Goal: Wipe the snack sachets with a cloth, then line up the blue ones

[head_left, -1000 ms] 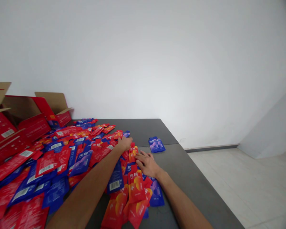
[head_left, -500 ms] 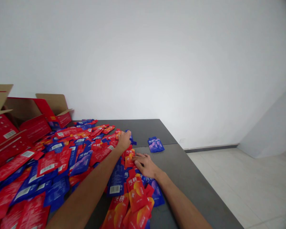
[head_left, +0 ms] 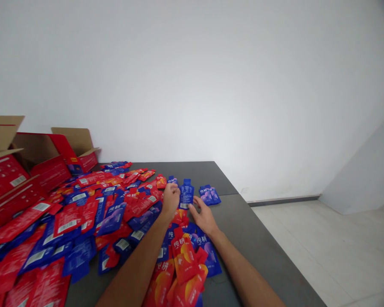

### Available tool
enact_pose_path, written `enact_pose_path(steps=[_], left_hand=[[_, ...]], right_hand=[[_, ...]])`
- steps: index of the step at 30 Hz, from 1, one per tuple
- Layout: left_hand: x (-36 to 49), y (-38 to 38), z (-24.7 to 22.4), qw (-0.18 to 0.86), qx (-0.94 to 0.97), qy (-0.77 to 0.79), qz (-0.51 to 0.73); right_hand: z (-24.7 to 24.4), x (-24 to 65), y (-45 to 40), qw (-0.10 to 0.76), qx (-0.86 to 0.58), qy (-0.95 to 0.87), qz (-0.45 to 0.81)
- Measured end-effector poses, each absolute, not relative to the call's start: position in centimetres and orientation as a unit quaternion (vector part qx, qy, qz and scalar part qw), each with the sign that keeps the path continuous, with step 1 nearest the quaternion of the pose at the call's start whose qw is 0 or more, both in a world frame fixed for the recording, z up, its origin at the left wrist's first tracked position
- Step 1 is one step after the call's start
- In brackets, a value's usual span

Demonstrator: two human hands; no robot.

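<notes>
A blue pouch, its printed back with a white label facing me, is between my two hands with its spout end away from me. My right hand has thumb and forefinger at its lower right edge, apparently pinching it. My left hand is just left of that pouch with curled fingers; what they hold, if anything, is hidden. Behind it shows another blue pouch, partly covered. Below my hands lies a pile of red pouches and blue pouches, fronts up.
A large heap of mixed red and blue pouches spreads over the left of the dark table. Open red cartons stand behind it on the left. Two overlapping blue pouches lie by the right edge. A white wall is behind.
My left hand has drawn slightly nearer, and a blue pouch now shows between my hands. My right hand has lifted off the near pile and moved right, to that pouch's edge.
</notes>
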State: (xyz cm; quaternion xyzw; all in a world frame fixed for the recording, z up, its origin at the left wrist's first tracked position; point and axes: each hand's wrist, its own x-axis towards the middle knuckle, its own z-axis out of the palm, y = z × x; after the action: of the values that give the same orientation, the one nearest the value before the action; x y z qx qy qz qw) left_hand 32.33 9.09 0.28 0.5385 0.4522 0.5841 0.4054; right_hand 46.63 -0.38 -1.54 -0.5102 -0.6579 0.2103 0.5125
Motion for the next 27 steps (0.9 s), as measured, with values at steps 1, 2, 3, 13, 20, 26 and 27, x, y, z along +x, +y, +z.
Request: enact_pose_path(steps=[1, 2, 3, 13, 20, 26, 27], left_hand=[[32.5, 8.7, 0.2, 0.417, 0.533, 0.453, 0.579], [32.6, 8.3, 0.2, 0.428, 0.531, 0.456, 0.573], [32.6, 8.1, 0.2, 0.437, 0.529, 0.458, 0.565], [34.7, 6.6, 0.2, 0.475, 0.561, 0.427, 0.527], [35.7, 5.5, 0.0, 0.564, 0.566, 0.327, 0.504], [34.0, 6.8, -0.4, 0.529, 0.504, 0.393, 0.558], [33.9, 6.9, -0.3, 0.532, 0.502, 0.39, 0.559]], right_hand=[[-1.5, 46.7, -0.3, 0.518, -0.509, -0.651, 0.218], [-1.6, 46.8, -0.3, 0.524, -0.515, -0.641, 0.222], [-1.6, 46.9, -0.2, 0.53, -0.525, -0.628, 0.221], [-1.6, 47.0, -0.4, 0.589, -0.555, -0.566, 0.157], [-1.0, 46.2, -0.9, 0.544, -0.534, -0.634, 0.132], [-1.0, 46.7, -0.6, 0.58, -0.543, -0.588, 0.15], [-1.0, 46.8, -0.5, 0.587, -0.549, -0.569, 0.173]])
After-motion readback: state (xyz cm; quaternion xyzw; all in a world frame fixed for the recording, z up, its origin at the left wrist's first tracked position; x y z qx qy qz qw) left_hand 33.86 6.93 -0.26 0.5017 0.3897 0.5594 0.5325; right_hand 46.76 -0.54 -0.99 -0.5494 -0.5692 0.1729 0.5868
